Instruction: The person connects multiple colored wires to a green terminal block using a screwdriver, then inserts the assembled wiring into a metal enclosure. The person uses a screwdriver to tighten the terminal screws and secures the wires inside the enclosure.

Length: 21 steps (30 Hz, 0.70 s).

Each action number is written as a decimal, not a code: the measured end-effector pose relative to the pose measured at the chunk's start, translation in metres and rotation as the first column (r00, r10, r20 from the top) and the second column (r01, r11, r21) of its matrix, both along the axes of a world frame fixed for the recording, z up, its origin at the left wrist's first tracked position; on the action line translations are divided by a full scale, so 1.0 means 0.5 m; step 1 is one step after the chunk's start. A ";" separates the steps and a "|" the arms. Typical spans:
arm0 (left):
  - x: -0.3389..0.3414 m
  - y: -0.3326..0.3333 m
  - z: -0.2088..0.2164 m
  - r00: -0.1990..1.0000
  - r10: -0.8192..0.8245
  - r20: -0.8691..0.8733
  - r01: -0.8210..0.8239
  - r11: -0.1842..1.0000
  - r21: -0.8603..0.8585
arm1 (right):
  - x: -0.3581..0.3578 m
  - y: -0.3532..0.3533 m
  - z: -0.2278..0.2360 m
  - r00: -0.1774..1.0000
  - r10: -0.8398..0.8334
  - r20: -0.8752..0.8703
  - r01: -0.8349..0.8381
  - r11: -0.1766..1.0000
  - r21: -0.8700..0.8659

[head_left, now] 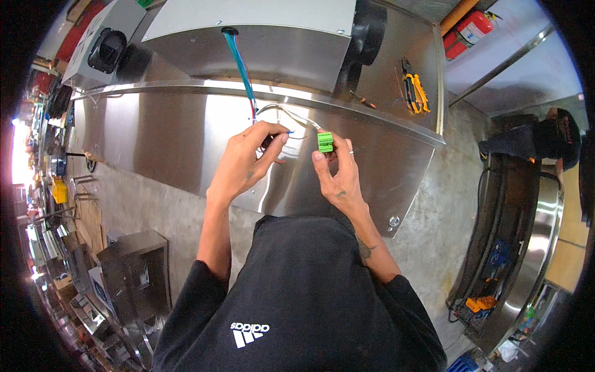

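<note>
My right hand (341,173) pinches a green terminal block connector (325,142) between thumb and fingers. A white cable (288,110) curves toward it from the left. To its left, my left hand (245,160) is closed, thumb and forefinger pressed together by a thin wire with a blue end (289,132). Something dark sits partly hidden inside that hand. A bundle of coloured wires (238,62) comes out of a hole in the white metal box (260,40) and drops to my left hand. Both hands are held over the stainless steel panel (167,133).
Yellow-handled pliers (415,90) and a small screwdriver (365,102) lie on the steel top at right, past a raised lip (396,124). A fire extinguisher (468,34) is at far right. Another person (545,139) stands right of a metal unit. An open metal cabinet (133,273) stands lower left.
</note>
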State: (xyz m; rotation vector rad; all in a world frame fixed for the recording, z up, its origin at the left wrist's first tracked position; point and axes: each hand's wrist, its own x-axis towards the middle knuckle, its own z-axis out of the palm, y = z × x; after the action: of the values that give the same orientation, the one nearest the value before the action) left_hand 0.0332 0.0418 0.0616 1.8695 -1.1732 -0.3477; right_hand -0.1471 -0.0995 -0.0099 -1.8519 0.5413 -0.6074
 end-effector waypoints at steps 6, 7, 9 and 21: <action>0.016 -0.002 -0.040 0.827 0.073 -0.557 -0.266 0.925 -0.273 | 0.002 0.010 -0.009 0.992 0.071 0.100 -0.045 0.968 -0.245; 0.026 0.000 -0.036 0.808 0.081 -0.583 -0.298 0.910 -0.286 | 0.004 0.011 -0.011 0.993 0.082 0.084 -0.058 0.963 -0.263; 0.043 0.002 -0.037 0.777 0.059 -0.627 -0.324 0.891 -0.318 | 0.005 0.011 -0.018 0.992 0.089 0.087 -0.059 0.952 -0.301; 0.021 0.010 -0.027 0.850 0.060 -0.523 -0.214 0.947 -0.239 | -0.005 0.050 -0.045 0.977 -0.003 0.213 -0.015 0.997 0.082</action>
State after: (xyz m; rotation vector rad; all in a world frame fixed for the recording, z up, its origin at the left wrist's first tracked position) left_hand 0.0435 0.0467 0.0479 1.4663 -0.6767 -0.5230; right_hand -0.1494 -0.0747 -0.0322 -1.6848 0.4122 -0.7582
